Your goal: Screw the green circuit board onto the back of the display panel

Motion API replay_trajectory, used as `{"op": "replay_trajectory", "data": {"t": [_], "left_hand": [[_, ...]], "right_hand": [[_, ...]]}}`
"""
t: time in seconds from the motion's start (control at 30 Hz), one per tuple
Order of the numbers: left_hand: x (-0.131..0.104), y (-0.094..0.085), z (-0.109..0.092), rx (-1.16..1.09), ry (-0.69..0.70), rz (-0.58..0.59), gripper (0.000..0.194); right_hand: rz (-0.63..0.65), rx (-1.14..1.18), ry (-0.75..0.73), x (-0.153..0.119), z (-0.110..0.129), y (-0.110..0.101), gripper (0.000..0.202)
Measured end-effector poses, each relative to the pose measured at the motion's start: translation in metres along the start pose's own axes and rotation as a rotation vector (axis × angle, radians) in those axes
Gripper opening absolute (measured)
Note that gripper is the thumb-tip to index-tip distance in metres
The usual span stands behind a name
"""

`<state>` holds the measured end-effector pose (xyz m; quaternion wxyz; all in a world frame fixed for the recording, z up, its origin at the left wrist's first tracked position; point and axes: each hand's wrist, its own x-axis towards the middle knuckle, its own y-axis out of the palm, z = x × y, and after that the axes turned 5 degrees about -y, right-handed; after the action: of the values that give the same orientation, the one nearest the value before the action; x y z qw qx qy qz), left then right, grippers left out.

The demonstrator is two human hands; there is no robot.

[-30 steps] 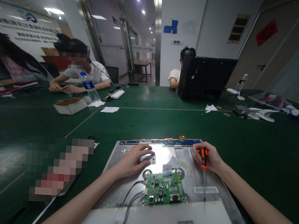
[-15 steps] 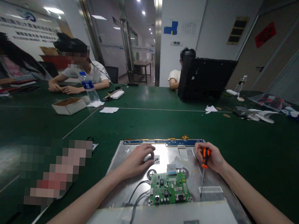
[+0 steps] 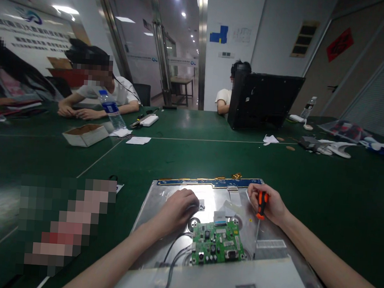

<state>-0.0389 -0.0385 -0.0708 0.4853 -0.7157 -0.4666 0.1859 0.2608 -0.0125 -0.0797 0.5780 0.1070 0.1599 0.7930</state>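
Note:
A metal display panel (image 3: 161, 203) lies flat on the green table, with a green circuit board (image 3: 218, 242) on its middle and a blue strip board (image 3: 189, 182) along its far edge. My right hand (image 3: 268, 203) is closed around an orange and black screwdriver (image 3: 262, 205), whose shaft points down toward the panel right of the green board. Over the panel's left part, my left hand (image 3: 181, 207) is curled beside small screws (image 3: 202, 206); its fingertips are turned down and whatever they hold is hidden. Dark cables (image 3: 171, 265) run from the board's left side.
Across the table (image 3: 178, 156) stand an open box (image 3: 85, 135), a water bottle (image 3: 112, 110) and a large black monitor (image 3: 265, 101). Several people sit at the far side. Paper scraps, a second bottle (image 3: 309, 107) and bags lie at the right.
My left hand's fingers have curled further down and closed together near the screws. The screwdriver in my right hand has shifted slightly left, its tip a little lower.

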Motion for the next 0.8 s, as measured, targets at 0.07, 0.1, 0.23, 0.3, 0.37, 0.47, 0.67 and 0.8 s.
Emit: {"op": "replay_trajectory", "data": {"t": [0.07, 0.1, 0.23, 0.3, 0.37, 0.47, 0.67, 0.8], "left_hand": [[-0.002, -0.003, -0.001, -0.040, -0.011, -0.003, 0.008], [-0.003, -0.006, -0.002, -0.069, -0.022, -0.002, 0.008], [-0.008, -0.018, -0.004, -0.190, -0.100, 0.075, 0.007], [-0.009, -0.023, -0.004, -0.244, -0.117, 0.151, 0.006], [-0.010, -0.025, -0.004, -0.287, -0.114, 0.214, 0.006], [-0.010, -0.025, -0.005, -0.302, -0.106, 0.254, 0.006], [-0.011, -0.021, -0.009, -0.251, -0.032, 0.231, 0.005], [-0.011, -0.019, -0.010, -0.267, 0.002, 0.209, 0.006]], "right_hand": [[-0.001, 0.013, 0.000, -0.001, -0.002, 0.004, 0.032], [0.001, 0.020, 0.001, -0.002, -0.002, 0.006, 0.031], [0.005, 0.043, 0.014, -0.004, -0.004, 0.011, 0.031], [0.005, 0.047, 0.016, -0.004, -0.003, 0.010, 0.031], [0.006, 0.048, 0.019, -0.004, -0.003, 0.010, 0.031], [0.007, 0.045, 0.025, -0.004, -0.003, 0.008, 0.031], [0.007, 0.028, 0.027, -0.004, -0.004, 0.007, 0.031], [0.009, 0.011, 0.029, -0.004, -0.003, 0.007, 0.031]]}}
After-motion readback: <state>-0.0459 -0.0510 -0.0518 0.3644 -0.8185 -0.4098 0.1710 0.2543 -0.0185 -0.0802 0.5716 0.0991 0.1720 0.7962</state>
